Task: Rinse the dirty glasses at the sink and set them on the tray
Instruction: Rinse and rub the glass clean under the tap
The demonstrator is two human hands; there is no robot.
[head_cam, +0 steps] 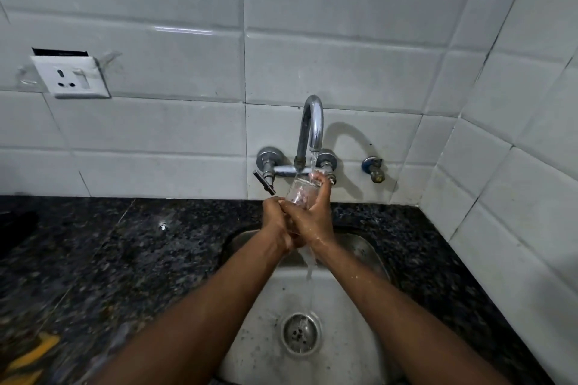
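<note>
One clear, smooth-walled glass [301, 190] was held tilted under the curved chrome tap [311, 125], above the dull steel sink [353, 247] — water ran over its rim and fell to the round drain [301, 334]. The left hand [276, 219] gripped its base; the right hand [314, 216] wrapped its side, fingers [319, 180] at the mouth. Speckled black stone counter [125, 244], glossy white tiles [156, 125] and one wall socket [70, 76] surrounded them. The hands hid the glass's lower half.

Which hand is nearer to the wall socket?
Left. The left hand grips the glass on the side toward the wall socket; the right hand wraps the glass's far side, farther from it.
</note>
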